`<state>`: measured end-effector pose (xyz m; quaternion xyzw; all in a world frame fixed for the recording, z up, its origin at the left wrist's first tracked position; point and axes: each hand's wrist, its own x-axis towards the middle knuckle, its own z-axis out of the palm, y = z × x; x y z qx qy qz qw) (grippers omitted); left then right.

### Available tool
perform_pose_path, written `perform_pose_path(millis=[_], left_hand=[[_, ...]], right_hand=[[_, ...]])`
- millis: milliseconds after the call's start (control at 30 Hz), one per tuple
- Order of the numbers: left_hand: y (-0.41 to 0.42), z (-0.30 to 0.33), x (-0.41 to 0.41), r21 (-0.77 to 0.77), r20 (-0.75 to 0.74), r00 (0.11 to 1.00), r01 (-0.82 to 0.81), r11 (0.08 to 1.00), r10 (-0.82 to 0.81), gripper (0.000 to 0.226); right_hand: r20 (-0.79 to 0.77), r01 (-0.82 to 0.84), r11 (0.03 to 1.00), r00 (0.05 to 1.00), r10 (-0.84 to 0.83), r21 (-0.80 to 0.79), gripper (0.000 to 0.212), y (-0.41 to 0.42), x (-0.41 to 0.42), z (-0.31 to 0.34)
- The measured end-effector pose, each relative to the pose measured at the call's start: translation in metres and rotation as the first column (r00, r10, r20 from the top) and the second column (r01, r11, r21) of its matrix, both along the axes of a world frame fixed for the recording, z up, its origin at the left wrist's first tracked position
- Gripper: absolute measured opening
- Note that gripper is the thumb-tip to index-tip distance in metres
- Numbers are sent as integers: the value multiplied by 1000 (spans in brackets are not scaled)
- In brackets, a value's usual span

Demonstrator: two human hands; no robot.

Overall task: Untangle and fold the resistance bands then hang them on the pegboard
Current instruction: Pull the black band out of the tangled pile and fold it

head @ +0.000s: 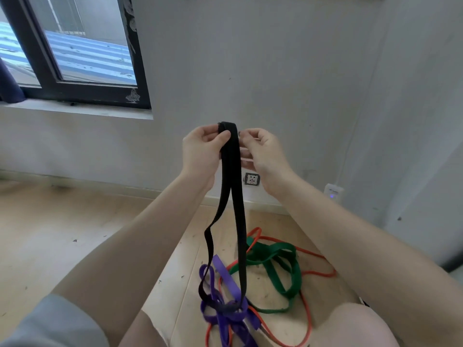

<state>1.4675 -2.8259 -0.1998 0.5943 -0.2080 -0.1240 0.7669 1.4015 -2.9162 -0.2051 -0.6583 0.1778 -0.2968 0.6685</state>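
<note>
Head view.

Black band (229,171): held up in front of the wall, its top fold pinched by the left hand (200,151), thumb over the front. Two lengths hang down to the floor (62,234), where the lower end runs into the purple band (223,314).

Right hand (263,156): just beside the fold, fingers curled toward the band's edge. Whether it actually grips the band cannot be told.

Step in hand, as judged: separating the black band from the pile, not yet folding. The next move calls for freeing the lower end from the purple knot before doubling the band over.

Other bands: green band (280,266) and red band (308,319) lie looped over each other on the floor between the knees, touching the purple one. This tangle is what stands in the way.

Surroundings: window (75,53) upper left, wall socket (251,179) behind the hands, small white device (333,192) with a blue light to the right. No pegboard can be made out.
</note>
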Motion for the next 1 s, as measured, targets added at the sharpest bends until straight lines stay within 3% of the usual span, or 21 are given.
perform_pose_path(millis=[133, 300, 500, 600, 800, 867, 933, 1000], left_hand=[[-3, -7, 0, 41, -99, 995, 17, 999, -13, 11], [-2, -20, 0, 79, -157, 985, 84, 993, -71, 14], [-9, -30, -3, 171, -108, 986, 144, 975, -127, 28], [-9, -37, -4, 199, -95, 986, 156, 968, -139, 20], [-10, -40, 0, 198, -130, 990, 76, 977, -51, 19], [-14, -36, 6, 156, -184, 983, 19, 988, 10, 10], [-16, -31, 14, 122, -231, 969, -61, 991, 88, 20], [-16, -28, 20, 117, -206, 970, -103, 988, 126, 21]], right_hand=[[-40, 45, 994, 998, -50, -100, 9, 0, -1, -12], [-71, 25, 1000, 997, -24, 9, 7, -1, -1, -15], [-88, 25, 999, 996, -22, 38, 8, -2, 2, -28], [-105, 50, 999, 993, -50, -6, 7, -5, 2, -34], [-143, 48, 989, 987, -69, -141, 5, -7, 6, -37], [-177, -1, 986, 984, -29, -165, 17, -5, 5, -40], [-211, -62, 992, 977, 38, -110, 30, 1, 2, -51], [-208, -79, 987, 977, 48, -143, 24, 6, 0, -61]])
